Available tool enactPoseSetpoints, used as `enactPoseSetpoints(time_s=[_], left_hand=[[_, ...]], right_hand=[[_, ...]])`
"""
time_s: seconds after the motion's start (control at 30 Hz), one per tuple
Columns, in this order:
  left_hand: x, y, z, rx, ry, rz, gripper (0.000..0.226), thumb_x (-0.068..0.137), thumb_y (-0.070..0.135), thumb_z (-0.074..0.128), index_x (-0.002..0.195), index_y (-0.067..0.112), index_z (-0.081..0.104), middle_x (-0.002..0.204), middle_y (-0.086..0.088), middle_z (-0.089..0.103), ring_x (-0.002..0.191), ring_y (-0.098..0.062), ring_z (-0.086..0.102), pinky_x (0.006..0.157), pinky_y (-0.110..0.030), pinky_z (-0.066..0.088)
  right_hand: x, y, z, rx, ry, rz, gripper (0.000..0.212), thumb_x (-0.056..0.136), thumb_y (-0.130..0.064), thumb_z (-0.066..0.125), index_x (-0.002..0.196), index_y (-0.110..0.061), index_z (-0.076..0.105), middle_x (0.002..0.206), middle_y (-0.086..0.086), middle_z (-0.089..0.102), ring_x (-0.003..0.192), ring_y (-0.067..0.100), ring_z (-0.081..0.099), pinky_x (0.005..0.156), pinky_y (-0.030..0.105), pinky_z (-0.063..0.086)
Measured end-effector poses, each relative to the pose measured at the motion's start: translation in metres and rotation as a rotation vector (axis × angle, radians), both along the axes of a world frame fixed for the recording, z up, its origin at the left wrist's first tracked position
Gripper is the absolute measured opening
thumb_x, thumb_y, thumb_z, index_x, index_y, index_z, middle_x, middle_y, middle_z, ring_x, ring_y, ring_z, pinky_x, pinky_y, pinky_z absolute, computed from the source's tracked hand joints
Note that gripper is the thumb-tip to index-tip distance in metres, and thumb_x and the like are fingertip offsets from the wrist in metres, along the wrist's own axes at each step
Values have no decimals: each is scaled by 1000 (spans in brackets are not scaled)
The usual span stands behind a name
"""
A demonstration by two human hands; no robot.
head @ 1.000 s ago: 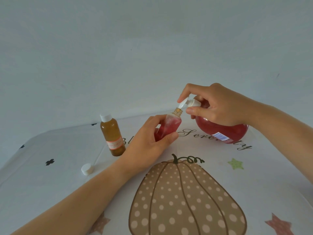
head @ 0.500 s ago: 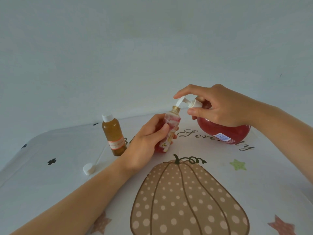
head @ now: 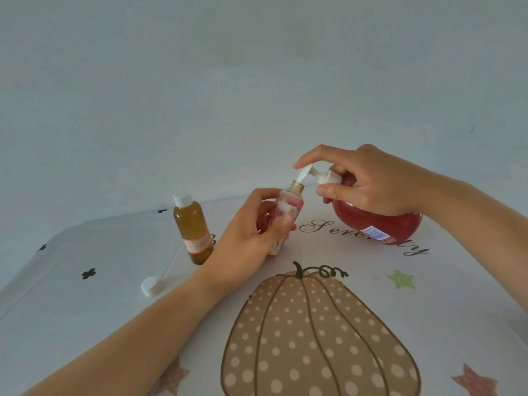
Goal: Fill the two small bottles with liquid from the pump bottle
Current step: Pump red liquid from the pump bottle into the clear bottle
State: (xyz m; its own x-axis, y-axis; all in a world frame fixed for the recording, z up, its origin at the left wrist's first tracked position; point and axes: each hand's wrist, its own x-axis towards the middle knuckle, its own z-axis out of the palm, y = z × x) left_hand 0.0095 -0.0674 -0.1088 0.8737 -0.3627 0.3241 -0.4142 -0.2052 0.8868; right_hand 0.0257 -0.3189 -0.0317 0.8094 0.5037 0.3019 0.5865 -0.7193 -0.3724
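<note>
straightened since, small bottle (head: 290,205) sits gripped in left hand (head: 248,238) under spout (head: 303,174); right hand (head: 371,181), curled round pump bottle (head: 380,224) neck, should press next.

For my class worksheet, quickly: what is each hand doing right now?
The left hand grips the uncapped small bottle, mouth under the nozzle.
The right hand holds the pump bottle at its pump, forefinger on top.
</note>
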Motion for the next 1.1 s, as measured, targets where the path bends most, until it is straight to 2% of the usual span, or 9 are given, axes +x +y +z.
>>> enactPoseSetpoints(time_s=[0.13, 0.27, 0.37, 0.5, 0.6, 0.77, 0.93, 1.03, 1.1], left_hand=[[-1, 1, 0, -54, 69, -63, 21, 114, 24, 51, 130, 21, 63, 125, -3, 72, 116, -30, 66, 100, -44, 57], [-3, 0, 0, -38, 68, -64, 20, 110, 34, 58, 129, 27, 63, 119, 4, 70, 98, -21, 66, 89, -35, 59], [-1, -1, -1, 75, -20, -15, 24, 103, 39, 69, 126, 38, 61, 109, 16, 66, 87, -23, 66, 74, -34, 61], [0, -2, -1, 156, -63, 17, 32, 102, 44, 70, 131, 39, 59, 102, 20, 67, 79, -5, 66, 74, -28, 57], [-3, -3, 1, 111, -43, 3, 27, 103, 41, 69, 129, 36, 62, 98, 18, 68, 76, -12, 66, 69, -31, 57], [-5, -4, 4, 9, -10, -5, 23, 105, 33, 67, 127, 31, 64, 102, 4, 73, 88, -39, 68, 69, -40, 60], [-4, -1, 3, -36, 45, -17, 30, 104, 34, 61, 132, 24, 57, 122, 4, 76, 112, -18, 74, 84, -47, 61], [-4, 1, 3, -41, 65, -23, 37, 101, 38, 58, 134, 22, 55, 123, 4, 77, 111, -16, 74, 86, -35, 62], [-4, 1, 3, -29, 65, -26, 39, 102, 38, 58, 136, 20, 55, 122, 3, 77, 109, -17, 75, 85, -40, 61]], right_hand=[[1, 0, -2, -2, -12, 10, 43, 102, -41, 59, 138, -61, 47, 81, -3, 76, 76, 23, 71, 83, 52, 58], [2, 0, -2, -1, -20, 6, 42, 102, -41, 59, 138, -61, 48, 79, -8, 75, 72, 16, 71, 80, 48, 60], [2, 0, -3, -2, -34, 9, 37, 101, -41, 60, 134, -57, 51, 77, -9, 75, 66, 12, 67, 73, 43, 57], [3, -3, -3, 12, -48, 13, 27, 104, -33, 66, 125, -48, 57, 78, -16, 76, 67, 10, 65, 72, 37, 52], [4, -2, -3, -8, -36, 12, 32, 104, -35, 63, 130, -52, 54, 78, -14, 75, 65, 9, 64, 71, 34, 51], [4, -3, -3, 8, -20, 20, 45, 104, -35, 62, 141, -57, 48, 78, -17, 75, 66, 7, 66, 73, 31, 51], [4, -3, -3, 8, -18, 20, 45, 104, -34, 62, 142, -56, 49, 77, -15, 74, 67, 9, 67, 73, 30, 51], [3, -2, -3, 3, -22, 9, 42, 104, -33, 62, 139, -53, 52, 75, -23, 72, 66, 4, 65, 71, 28, 47], [2, -1, -2, 8, -28, 4, 36, 104, -33, 64, 134, -51, 56, 76, -22, 73, 66, 3, 64, 71, 28, 45]])
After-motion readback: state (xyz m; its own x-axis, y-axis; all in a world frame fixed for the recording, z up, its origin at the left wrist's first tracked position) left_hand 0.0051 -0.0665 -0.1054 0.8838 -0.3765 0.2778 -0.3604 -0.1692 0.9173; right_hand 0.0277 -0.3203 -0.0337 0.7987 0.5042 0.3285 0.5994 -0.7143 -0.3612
